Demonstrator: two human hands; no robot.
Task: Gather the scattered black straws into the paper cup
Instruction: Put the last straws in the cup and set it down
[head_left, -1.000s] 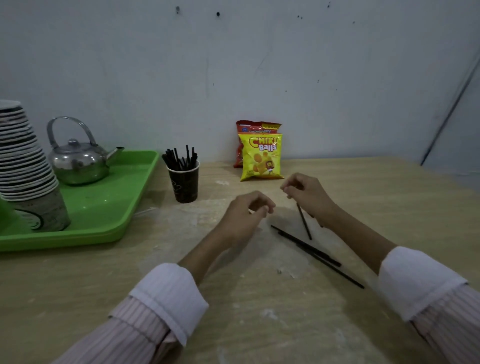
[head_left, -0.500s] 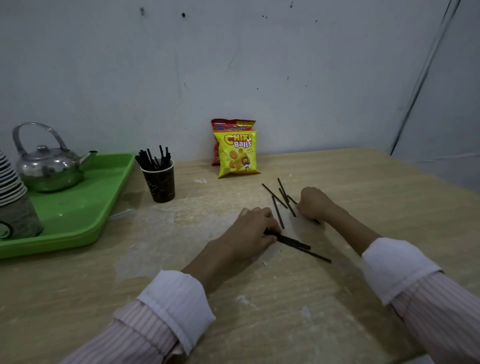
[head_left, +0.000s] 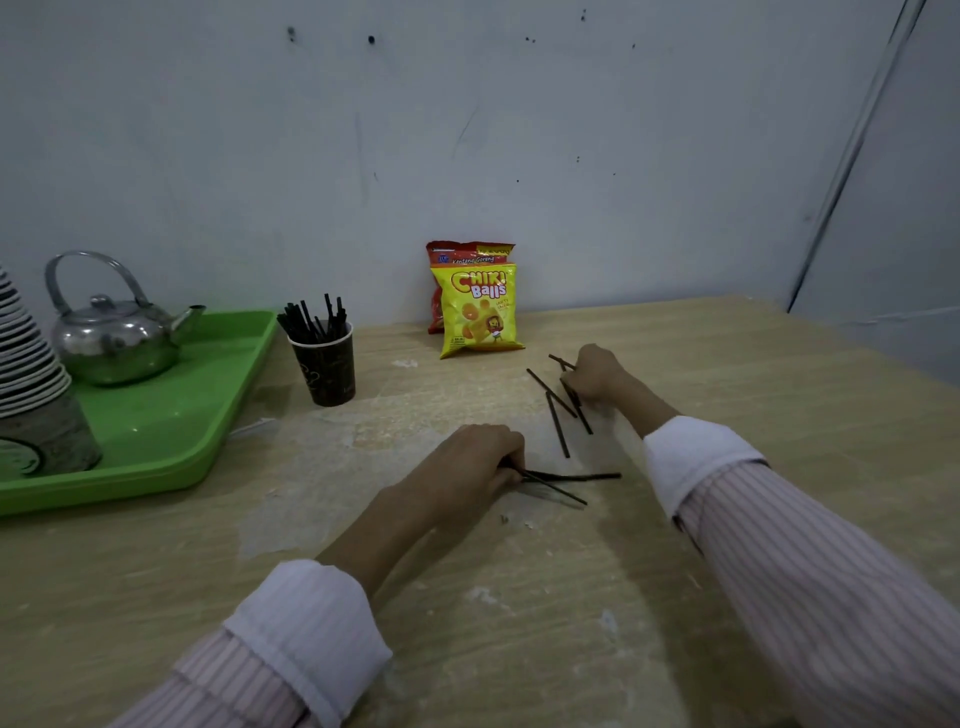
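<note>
A dark paper cup (head_left: 326, 368) stands upright beside the green tray, with several black straws (head_left: 311, 318) sticking out of it. My left hand (head_left: 470, 460) rests knuckles-up on the table, its fingers closed on the ends of two black straws (head_left: 569, 480) that lie fanned out to the right. My right hand (head_left: 597, 371) is further back, fingers curled over a few black straws (head_left: 555, 400) lying crossed on the wood. One more loose straw (head_left: 558, 426) lies between the two hands.
A green tray (head_left: 171, 447) at the left carries a steel kettle (head_left: 111, 335) and a stack of paper cups (head_left: 31, 384). Two snack bags (head_left: 477, 306) lean on the wall behind the straws. The wooden table (head_left: 519, 597) runs to an edge at the far right.
Both hands came down from above the table onto the straws. The left hand closed on the near pair and swung one straw flatter; the right hand shifted back over the far cluster.
</note>
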